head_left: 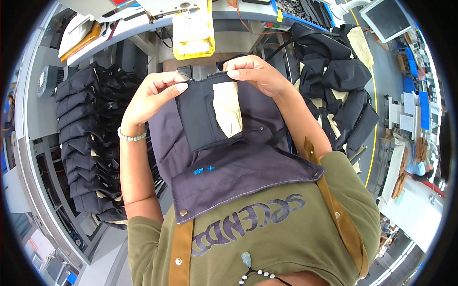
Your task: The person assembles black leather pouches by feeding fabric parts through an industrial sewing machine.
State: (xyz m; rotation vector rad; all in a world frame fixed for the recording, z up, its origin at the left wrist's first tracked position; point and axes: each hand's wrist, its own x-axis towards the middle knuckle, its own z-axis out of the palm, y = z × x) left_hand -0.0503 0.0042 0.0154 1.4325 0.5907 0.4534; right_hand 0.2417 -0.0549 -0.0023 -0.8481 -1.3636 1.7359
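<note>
Where two hands (155, 93) (260, 75) pinch, one pouch (198, 117).

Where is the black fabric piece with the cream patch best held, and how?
Grip the black fabric piece by the two ends of its far edge, coming from left and right, as the left hand and right hand do. It looks soft, with that edge nearly straight, so pinching both ends should keep it spread.

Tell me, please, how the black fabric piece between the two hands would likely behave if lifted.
The black fabric piece would probably bend or sag, being cloth with a slightly curved outline. It may be light for its size: the left hand and right hand pinch only its upper edge. Its cream patch might crumple easily, being visibly creased.
</note>
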